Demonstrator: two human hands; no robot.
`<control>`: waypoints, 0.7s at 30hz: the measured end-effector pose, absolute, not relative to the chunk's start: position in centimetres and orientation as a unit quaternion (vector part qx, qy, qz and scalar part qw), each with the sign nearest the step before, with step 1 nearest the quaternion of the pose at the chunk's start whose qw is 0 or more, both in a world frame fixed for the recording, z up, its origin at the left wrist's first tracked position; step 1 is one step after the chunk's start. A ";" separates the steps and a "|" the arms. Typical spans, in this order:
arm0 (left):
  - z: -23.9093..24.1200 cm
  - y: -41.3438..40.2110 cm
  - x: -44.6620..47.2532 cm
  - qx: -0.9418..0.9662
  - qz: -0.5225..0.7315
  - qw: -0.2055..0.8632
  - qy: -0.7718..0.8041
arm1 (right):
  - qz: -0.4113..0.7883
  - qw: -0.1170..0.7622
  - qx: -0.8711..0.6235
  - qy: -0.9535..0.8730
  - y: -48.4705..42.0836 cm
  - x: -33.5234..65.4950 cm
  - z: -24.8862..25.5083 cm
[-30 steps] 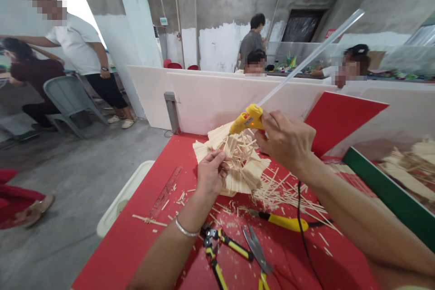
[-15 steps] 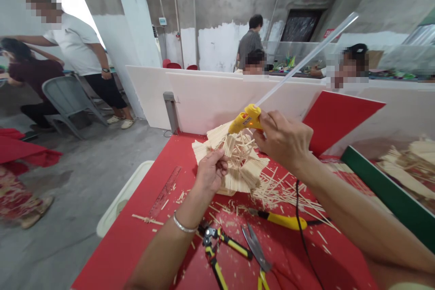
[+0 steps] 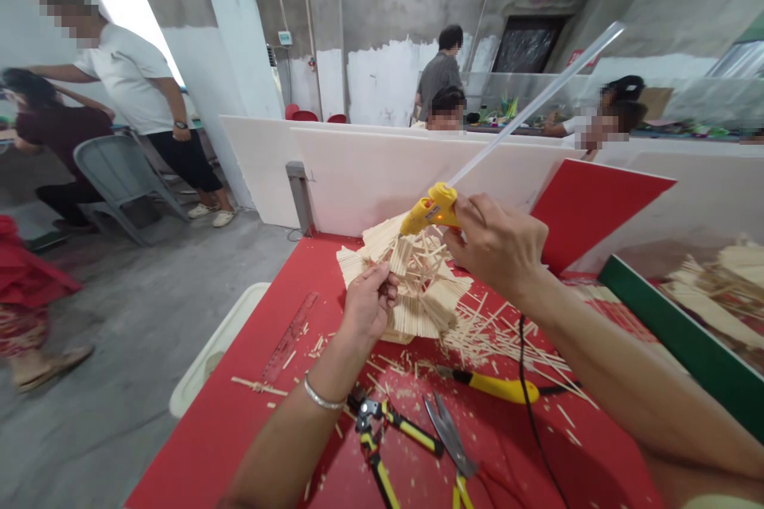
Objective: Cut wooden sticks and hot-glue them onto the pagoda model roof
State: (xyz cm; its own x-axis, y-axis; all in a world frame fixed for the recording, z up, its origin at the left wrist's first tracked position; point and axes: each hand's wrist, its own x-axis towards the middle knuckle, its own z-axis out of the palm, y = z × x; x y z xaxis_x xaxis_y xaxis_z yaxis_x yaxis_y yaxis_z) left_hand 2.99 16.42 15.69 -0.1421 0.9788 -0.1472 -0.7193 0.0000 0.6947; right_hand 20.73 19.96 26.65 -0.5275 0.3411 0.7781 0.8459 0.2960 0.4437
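Observation:
My right hand (image 3: 495,242) is wrapped round a yellow hot glue gun (image 3: 430,209). A long clear glue stick (image 3: 537,103) juts up and back from it, and its nozzle points down at a small panel of thin wooden sticks (image 3: 406,256). The thumb and fingers of my left hand (image 3: 371,298) pinch the lower edge of that panel. Below and around it lies a model built of pale wooden sticks (image 3: 418,316), with ribbed, roof-like panels. Whether the nozzle touches the wood I cannot tell.
On the red table (image 3: 239,429) lie pliers (image 3: 373,421), scissors (image 3: 450,437), a yellow-handled tool (image 3: 495,386), a clear ruler (image 3: 292,334) and loose sticks (image 3: 495,334). White boards (image 3: 370,167) stand behind. A black cord (image 3: 528,413) crosses the right side. Several people are beyond.
Both my hands, the glue gun and the stick panel stay almost still. At the far left, a person in red clothing has shifted further left.

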 end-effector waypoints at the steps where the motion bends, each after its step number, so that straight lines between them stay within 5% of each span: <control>1: 15.7 16.4 3.0 0.196 0.679 0.625 0.332 | -0.442 0.284 -0.398 -0.752 20.0 20.8 26.6; 21: 15.7 16.4 3.0 0.191 0.686 0.619 0.330 | -0.415 0.277 -0.422 -0.757 19.8 21.0 27.0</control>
State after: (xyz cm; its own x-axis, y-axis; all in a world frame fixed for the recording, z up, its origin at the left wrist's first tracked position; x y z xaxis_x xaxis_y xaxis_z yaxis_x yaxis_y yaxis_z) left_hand 3.04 16.42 15.72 -0.1596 0.9761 -0.1472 -0.7239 -0.0144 0.6898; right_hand 20.97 19.81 26.97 -0.4898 0.4088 0.7700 0.8690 0.3000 0.3935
